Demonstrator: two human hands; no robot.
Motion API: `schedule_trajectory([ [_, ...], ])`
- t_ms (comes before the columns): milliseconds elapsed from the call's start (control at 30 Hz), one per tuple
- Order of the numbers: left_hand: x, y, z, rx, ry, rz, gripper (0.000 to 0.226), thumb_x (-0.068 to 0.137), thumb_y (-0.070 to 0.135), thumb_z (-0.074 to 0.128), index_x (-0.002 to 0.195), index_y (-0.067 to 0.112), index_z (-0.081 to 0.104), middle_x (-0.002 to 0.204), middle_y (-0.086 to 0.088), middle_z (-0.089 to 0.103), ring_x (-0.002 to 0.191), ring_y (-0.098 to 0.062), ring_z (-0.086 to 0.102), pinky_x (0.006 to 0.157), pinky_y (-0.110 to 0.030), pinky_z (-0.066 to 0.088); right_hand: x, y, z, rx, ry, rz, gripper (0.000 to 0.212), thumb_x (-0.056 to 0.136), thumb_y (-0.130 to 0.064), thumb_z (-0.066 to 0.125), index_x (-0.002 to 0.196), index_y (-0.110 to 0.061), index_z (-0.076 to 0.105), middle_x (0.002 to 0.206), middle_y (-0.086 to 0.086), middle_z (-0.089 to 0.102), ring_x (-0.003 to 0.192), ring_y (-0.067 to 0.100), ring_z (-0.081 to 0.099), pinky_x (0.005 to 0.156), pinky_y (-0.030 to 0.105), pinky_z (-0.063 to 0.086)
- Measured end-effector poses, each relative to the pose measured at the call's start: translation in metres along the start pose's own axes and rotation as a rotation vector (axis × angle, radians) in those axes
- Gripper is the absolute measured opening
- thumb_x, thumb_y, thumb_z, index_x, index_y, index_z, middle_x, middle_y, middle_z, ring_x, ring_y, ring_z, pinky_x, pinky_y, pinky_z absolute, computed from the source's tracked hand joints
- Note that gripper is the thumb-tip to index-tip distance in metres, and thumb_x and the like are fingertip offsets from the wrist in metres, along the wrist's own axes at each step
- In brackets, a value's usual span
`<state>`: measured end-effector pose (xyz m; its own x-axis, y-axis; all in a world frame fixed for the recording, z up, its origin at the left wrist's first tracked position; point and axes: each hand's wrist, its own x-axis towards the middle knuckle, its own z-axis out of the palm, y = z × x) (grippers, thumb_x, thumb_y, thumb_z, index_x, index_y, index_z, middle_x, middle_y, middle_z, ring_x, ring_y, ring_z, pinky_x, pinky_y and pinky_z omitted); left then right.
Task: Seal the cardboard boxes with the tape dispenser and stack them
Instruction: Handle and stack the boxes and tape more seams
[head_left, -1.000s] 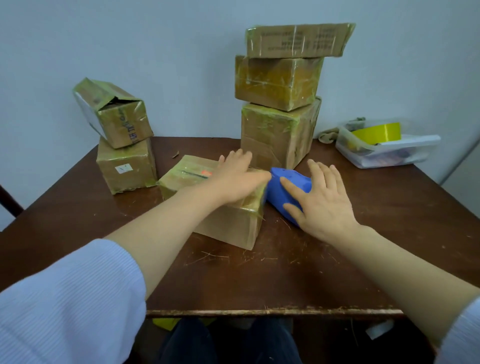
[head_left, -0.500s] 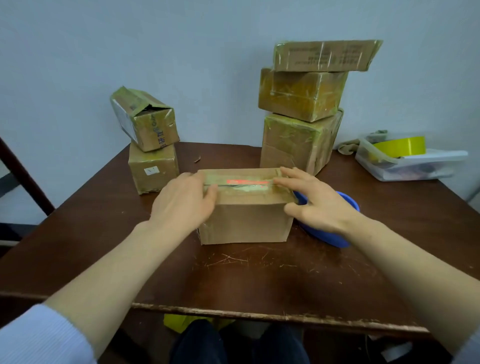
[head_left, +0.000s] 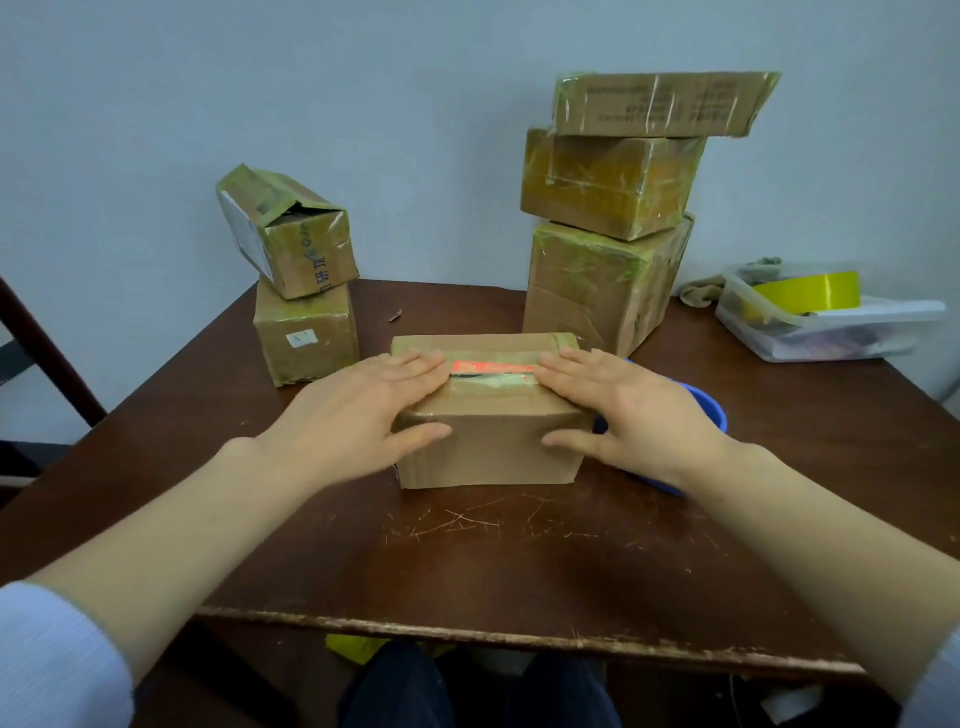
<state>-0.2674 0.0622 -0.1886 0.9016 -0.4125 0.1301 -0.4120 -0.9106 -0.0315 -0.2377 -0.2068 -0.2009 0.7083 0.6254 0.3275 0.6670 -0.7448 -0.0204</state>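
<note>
Seemingly pressing, left hand (head_left: 358, 410) and right hand (head_left: 628, 410) lie flat atop the box (head_left: 493, 447) ends.

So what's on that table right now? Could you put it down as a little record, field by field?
work box: cardboard, mid table, red strip along its top seam
left grip: the person's hand, fingers flat on the box top, thumb on the front face
right grip: the same, at the box's right end
tape dispenser: blue, on the table, mostly hidden by the right grip
right stack: three taped boxes
left stack: two boxes
upper left box: tilted, end open
tub: clear, holds a yellow tape roll
</note>
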Motion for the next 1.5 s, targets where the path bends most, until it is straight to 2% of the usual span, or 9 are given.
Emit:
schedule_trajectory([
  [133, 0.021, 0.01, 0.001, 0.094, 0.01, 0.072, 0.08, 0.087, 0.069, 0.034, 0.152, 0.024, 0.015, 0.157, 0.006, 0.017, 0.145, -0.008, 0.012, 0.113, -0.024, -0.007, 0.031, -0.024, 0.0, 0.002, -0.107, 0.034, 0.089, 0.075, -0.074, 0.039, 0.145, -0.019, 0.036, 0.151, 0.0, 0.036, 0.142, 0.017, 0.026, 0.116, 0.033, 0.014],
  [233, 0.027, 0.009, 0.006, 0.003, -0.02, 0.077, 0.07, 0.091, 0.061, 0.038, 0.151, 0.032, 0.016, 0.157, 0.012, 0.015, 0.144, -0.004, 0.012, 0.117, -0.025, 0.008, 0.039, -0.024, 0.008, -0.016, -0.182, -0.004, 0.07, 0.09, -0.059, 0.042, 0.149, -0.025, 0.025, 0.157, -0.006, 0.02, 0.145, 0.012, 0.016, 0.116, 0.029, 0.014],
  [400, 0.004, -0.023, 0.005, -0.173, -0.046, 0.005, 0.073, 0.075, 0.08, 0.035, 0.14, 0.048, 0.025, 0.149, 0.027, 0.02, 0.143, -0.003, 0.018, 0.114, -0.036, 0.03, 0.01, 0.001, 0.002, 0.105, 0.011, -0.052, 0.06, 0.08, -0.06, 0.053, 0.127, -0.024, 0.061, 0.136, -0.004, 0.055, 0.129, 0.015, 0.047, 0.093, 0.034, 0.049],
  [500, 0.002, -0.022, 0.006, -0.122, 0.118, 0.11, 0.078, 0.074, 0.075, 0.034, 0.135, 0.029, 0.047, 0.144, 0.008, 0.043, 0.137, -0.014, 0.035, 0.113, -0.041, 0.028, 0.01, -0.004, -0.002, 0.141, 0.161, 0.013, 0.061, 0.073, -0.066, 0.056, 0.111, -0.02, 0.069, 0.122, -0.005, 0.064, 0.117, 0.016, 0.057, 0.087, 0.038, 0.054],
  [667, 0.029, 0.003, 0.007, -0.017, 0.029, 0.201, 0.092, 0.074, 0.072, 0.015, 0.149, 0.019, 0.025, 0.155, 0.002, 0.021, 0.144, -0.01, 0.018, 0.115, -0.022, 0.0, 0.044, -0.029, 0.004, 0.104, -0.144, 0.011, 0.1, 0.067, -0.082, 0.032, 0.147, -0.021, 0.03, 0.154, -0.004, 0.028, 0.142, 0.01, 0.022, 0.117, 0.03, 0.018],
  [1000, 0.004, -0.011, 0.008, -0.244, 0.053, 0.057, 0.082, 0.073, 0.079, 0.022, 0.143, 0.038, 0.032, 0.146, 0.026, 0.024, 0.137, 0.008, 0.016, 0.113, -0.021, 0.016, 0.006, -0.006, -0.006, 0.189, -0.087, 0.152, 0.085, 0.07, -0.081, 0.044, 0.139, -0.032, 0.044, 0.148, -0.018, 0.034, 0.141, -0.001, 0.02, 0.115, 0.029, 0.024],
  [1100, 0.016, -0.001, 0.005, -0.302, 0.25, -0.123, 0.063, 0.092, 0.06, 0.033, 0.144, 0.025, 0.039, 0.15, 0.01, 0.033, 0.141, -0.006, 0.026, 0.112, -0.026, 0.018, 0.024, -0.018, -0.011, 0.459, 0.071, 0.408, 0.065, 0.083, -0.065, 0.046, 0.13, -0.02, 0.057, 0.145, -0.006, 0.042, 0.136, 0.007, 0.031, 0.106, 0.023, 0.023],
  [1233, 0.05, 0.01, 0.005, -0.765, 0.15, -0.755, 0.097, 0.079, 0.051, 0.07, 0.149, 0.007, 0.02, 0.151, -0.011, 0.031, 0.137, -0.027, 0.034, 0.108, -0.041, 0.037, 0.056, -0.026, -0.003, 0.474, -0.102, 0.815, 0.088, 0.086, -0.061, 0.051, 0.146, -0.005, 0.019, 0.144, 0.013, 0.039, 0.13, 0.028, 0.041, 0.091, 0.035, 0.039],
  [1500, 0.051, 0.009, 0.027, -0.794, 0.288, -0.772, 0.032, 0.09, 0.04, 0.059, 0.096, 0.01, 0.067, 0.094, -0.003, 0.065, 0.089, -0.024, 0.06, 0.077, -0.036, 0.051, 0.058, -0.02, 0.011, 0.18, 0.004, 0.793, 0.042, 0.095, -0.046, 0.046, 0.088, -0.006, 0.056, 0.073, 0.003, 0.052, 0.076, 0.024, 0.054, 0.06, 0.031, 0.035],
])
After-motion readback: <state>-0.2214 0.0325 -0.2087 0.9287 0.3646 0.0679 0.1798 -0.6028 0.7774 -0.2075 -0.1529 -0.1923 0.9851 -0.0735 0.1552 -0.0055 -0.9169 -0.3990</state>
